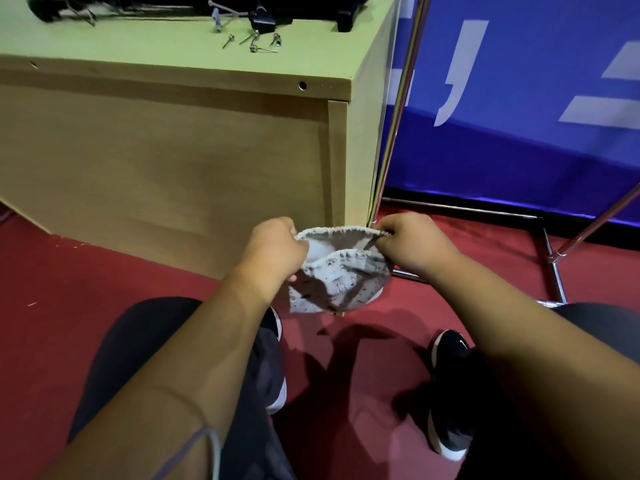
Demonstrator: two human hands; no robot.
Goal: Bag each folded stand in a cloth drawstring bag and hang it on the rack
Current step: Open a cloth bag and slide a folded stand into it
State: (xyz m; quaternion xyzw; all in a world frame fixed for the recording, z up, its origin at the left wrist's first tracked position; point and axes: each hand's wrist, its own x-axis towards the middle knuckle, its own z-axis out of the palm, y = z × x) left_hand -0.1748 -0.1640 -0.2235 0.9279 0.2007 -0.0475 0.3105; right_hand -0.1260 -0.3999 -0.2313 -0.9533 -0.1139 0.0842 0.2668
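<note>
both hands hold the bag (pixel 337 271) low in front of the table (pixel 173 140), above the red floor (pixel 52 306). the left hand (pixel 273 247) pinches the left rim, the right hand (pixel 410 242) pinches the right rim, and the mouth is spread open. a chrome rack (pixel 398 109) stands just right of the table. small metal pins (pixel 254 41) lie on the tabletop.

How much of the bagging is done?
No bag hangs on the visible rack, so nothing looks finished. The left hand and right hand pinch the bag open at its mouth; it looks empty. Black gear, likely stands, lies on the table, not yet bagged or hung.
</note>
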